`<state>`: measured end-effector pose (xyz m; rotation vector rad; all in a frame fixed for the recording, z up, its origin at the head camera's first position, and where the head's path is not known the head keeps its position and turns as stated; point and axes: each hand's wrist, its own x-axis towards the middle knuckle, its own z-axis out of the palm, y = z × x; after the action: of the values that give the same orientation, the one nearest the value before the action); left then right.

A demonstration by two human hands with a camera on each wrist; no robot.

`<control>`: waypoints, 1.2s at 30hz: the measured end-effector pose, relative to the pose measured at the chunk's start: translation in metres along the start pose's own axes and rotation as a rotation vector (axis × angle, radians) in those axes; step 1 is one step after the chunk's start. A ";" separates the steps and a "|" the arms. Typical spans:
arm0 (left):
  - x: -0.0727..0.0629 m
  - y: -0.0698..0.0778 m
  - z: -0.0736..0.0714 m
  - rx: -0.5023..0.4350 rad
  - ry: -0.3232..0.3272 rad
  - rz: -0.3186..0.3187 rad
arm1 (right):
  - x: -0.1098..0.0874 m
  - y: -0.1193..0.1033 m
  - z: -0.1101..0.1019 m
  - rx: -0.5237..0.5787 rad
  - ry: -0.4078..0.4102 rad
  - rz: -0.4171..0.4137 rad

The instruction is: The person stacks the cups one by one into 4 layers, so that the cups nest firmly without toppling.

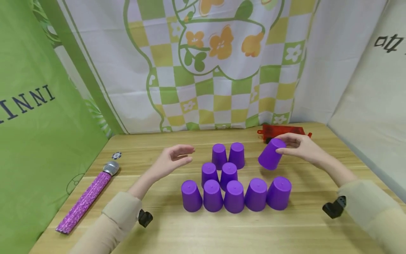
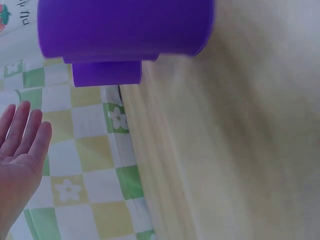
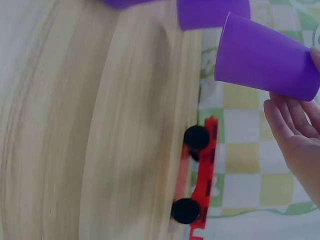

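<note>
My right hand (image 1: 298,146) pinches a purple cup (image 1: 271,154) by its narrow closed end, above the table and tilted. The right wrist view also shows this cup (image 3: 267,60), with fingers (image 3: 287,120) along its lower side. My left hand (image 1: 172,158) hovers left of the cups, holding nothing, its fingers loosely bent. Several purple cups stand upside down in front of me: a front row (image 1: 234,196), a middle pair with one cup (image 1: 209,173) at its left, and a back pair with one cup (image 1: 237,155) at its right.
A red toy wagon (image 1: 280,131) with black wheels stands at the table's back right. On the left lie a microphone (image 1: 92,195) with a glittery pink handle and a poker chip (image 1: 116,155). A checkered curtain (image 1: 219,95) hangs behind the wooden table (image 1: 190,233).
</note>
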<state>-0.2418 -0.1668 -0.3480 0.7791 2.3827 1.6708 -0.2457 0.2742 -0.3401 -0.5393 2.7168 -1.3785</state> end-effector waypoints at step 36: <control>-0.005 -0.033 0.030 -0.059 -0.071 -0.092 | 0.068 0.001 0.024 -0.102 -0.271 -0.036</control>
<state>-0.2367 -0.1525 -0.3900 0.6966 2.2746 1.6410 -0.3047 0.2343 -0.3476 -0.7266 2.5775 -1.0866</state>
